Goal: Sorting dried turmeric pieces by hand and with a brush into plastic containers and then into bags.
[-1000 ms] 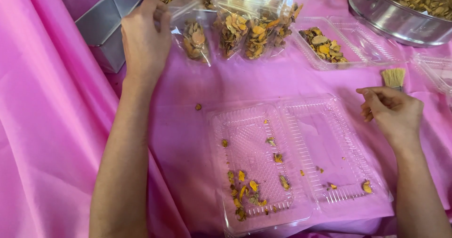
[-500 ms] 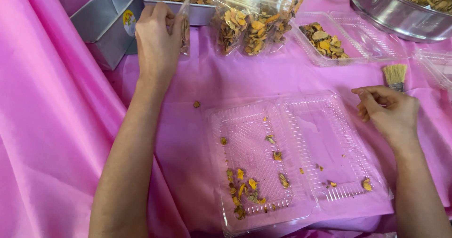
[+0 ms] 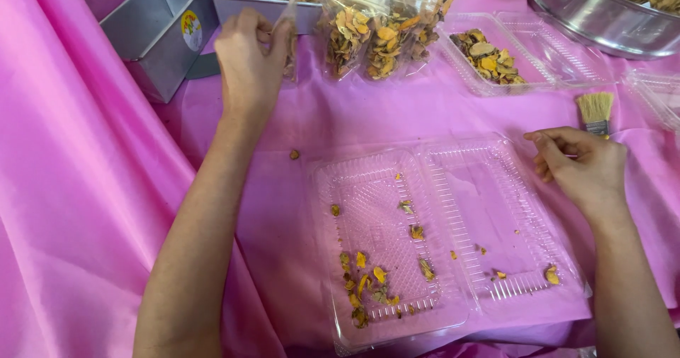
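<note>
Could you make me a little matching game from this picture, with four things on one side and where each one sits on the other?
Things:
1. brush
2. open clear tray
3. empty metal box
4. round metal pan

Places:
A. far left
B. far right corner
C. middle, between the arms
D. just beyond the right hand

Pairs: 1-D, 2-C, 3-A, 4-B
</note>
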